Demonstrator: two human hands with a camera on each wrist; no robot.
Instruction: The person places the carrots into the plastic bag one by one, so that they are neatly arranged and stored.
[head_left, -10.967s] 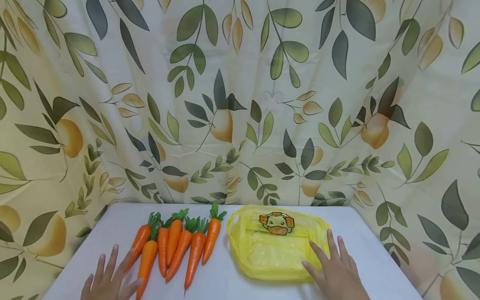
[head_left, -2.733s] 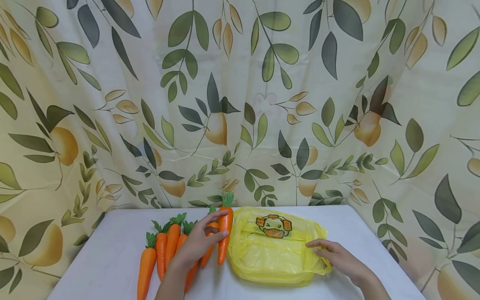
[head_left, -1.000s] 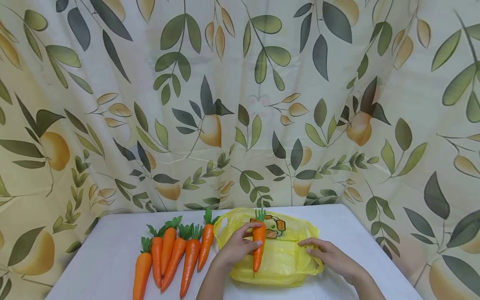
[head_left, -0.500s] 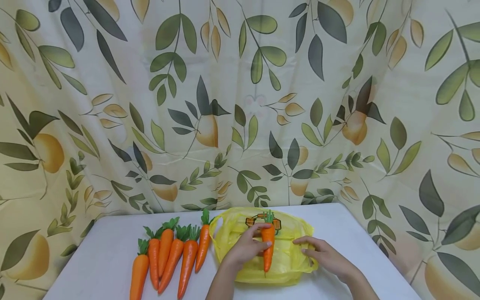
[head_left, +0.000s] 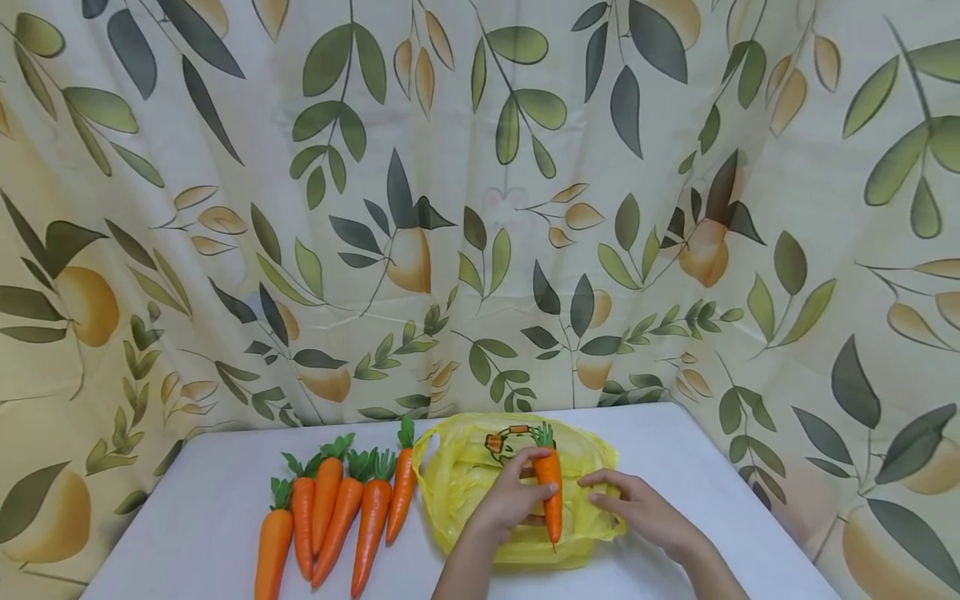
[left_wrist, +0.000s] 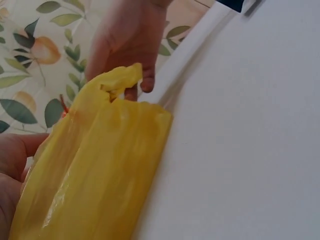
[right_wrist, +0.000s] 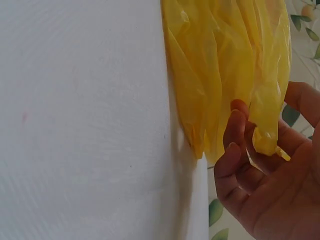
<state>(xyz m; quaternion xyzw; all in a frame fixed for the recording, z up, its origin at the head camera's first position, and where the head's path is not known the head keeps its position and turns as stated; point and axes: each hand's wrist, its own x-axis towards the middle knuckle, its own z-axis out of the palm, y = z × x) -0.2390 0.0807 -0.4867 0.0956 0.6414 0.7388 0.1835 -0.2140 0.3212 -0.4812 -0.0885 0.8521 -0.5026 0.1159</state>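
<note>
My left hand [head_left: 512, 498] pinches an orange carrot [head_left: 552, 492] with green leaves, held upright over a yellow plastic bag [head_left: 461, 500]. A cartoon duck face is printed on the bag. At the bag's right end my right hand [head_left: 639, 505] holds its edge between thumb and fingers; in the right wrist view the yellow film [right_wrist: 227, 65] passes between the curled fingers. In the left wrist view the bag [left_wrist: 100, 165] hides most of the carrot. Several more carrots [head_left: 341, 525] lie to the left.
A white cloth [head_left: 187, 517] covers the table. Behind it hangs a curtain [head_left: 480, 250] with a leaf and fruit print. One carrot [head_left: 401, 492] lies close to the bag's left handle loop.
My left hand has taken one carrot from the group and carried it right, over the bag. The right hand has moved from lying spread on the bag to holding its right edge.
</note>
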